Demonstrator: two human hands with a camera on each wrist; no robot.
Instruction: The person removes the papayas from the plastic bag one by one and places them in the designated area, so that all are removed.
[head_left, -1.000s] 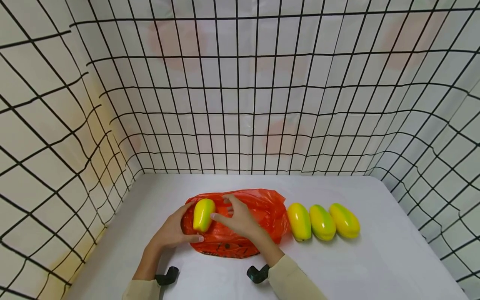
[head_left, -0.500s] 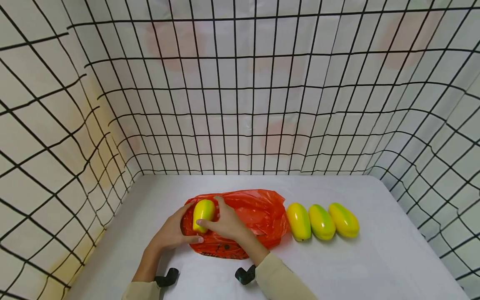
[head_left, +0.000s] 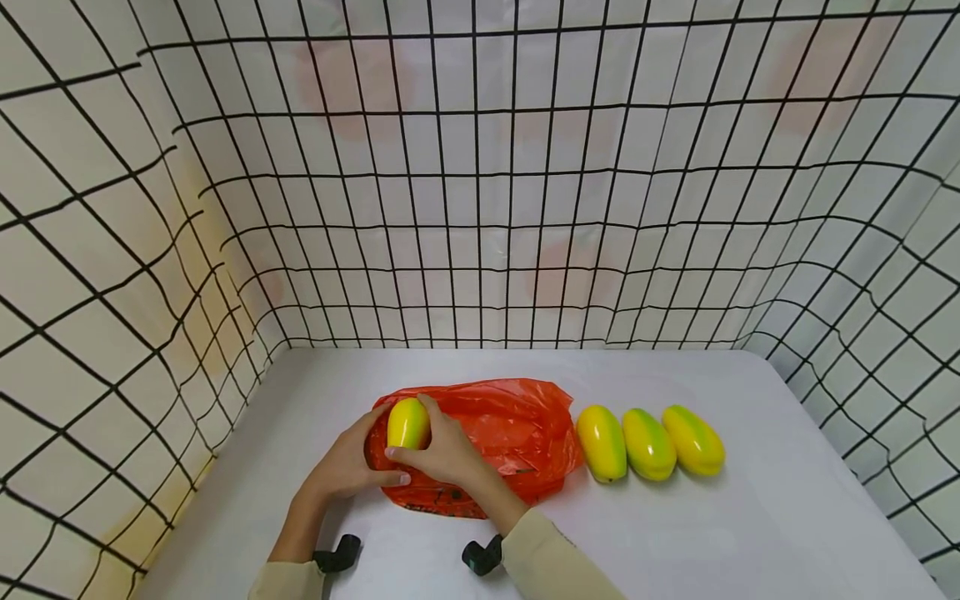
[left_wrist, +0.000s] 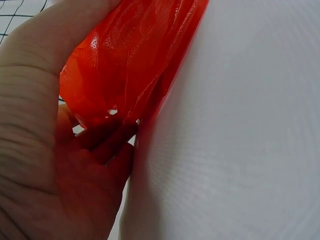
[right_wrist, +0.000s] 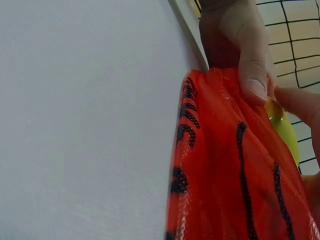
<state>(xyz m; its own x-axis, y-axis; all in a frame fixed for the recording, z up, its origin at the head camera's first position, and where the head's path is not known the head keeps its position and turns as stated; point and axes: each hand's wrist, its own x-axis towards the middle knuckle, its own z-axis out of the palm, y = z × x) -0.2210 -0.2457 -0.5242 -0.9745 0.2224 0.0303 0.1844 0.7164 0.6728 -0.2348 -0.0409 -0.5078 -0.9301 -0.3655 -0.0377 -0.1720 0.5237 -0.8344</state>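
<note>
A red plastic bag (head_left: 517,425) with black print lies flat on the table, its mouth toward the left. My left hand (head_left: 345,462) holds the bag's mouth, thumb in front and fingers behind; in the left wrist view the red film (left_wrist: 135,55) stretches over the fingers. At that mouth, my right hand (head_left: 453,454) grips a glossy yellow-green papaya (head_left: 406,423), thumb on its near side and fingers along its right. The right wrist view shows the papaya's lower end (right_wrist: 286,134) behind the bag's edge, beside the left thumb (right_wrist: 252,75).
Three more papayas lie side by side just right of the bag: one near it (head_left: 602,444), a middle one (head_left: 648,446) and an outer one (head_left: 693,442). Black grid netting (head_left: 472,200) over white walls encloses the white table (head_left: 675,542) at the back and sides.
The right hand has moved left, from beside the papaya to a grip around it. The papaya has tipped a little, showing less of its length. The left hand stays at the bag's mouth.
</note>
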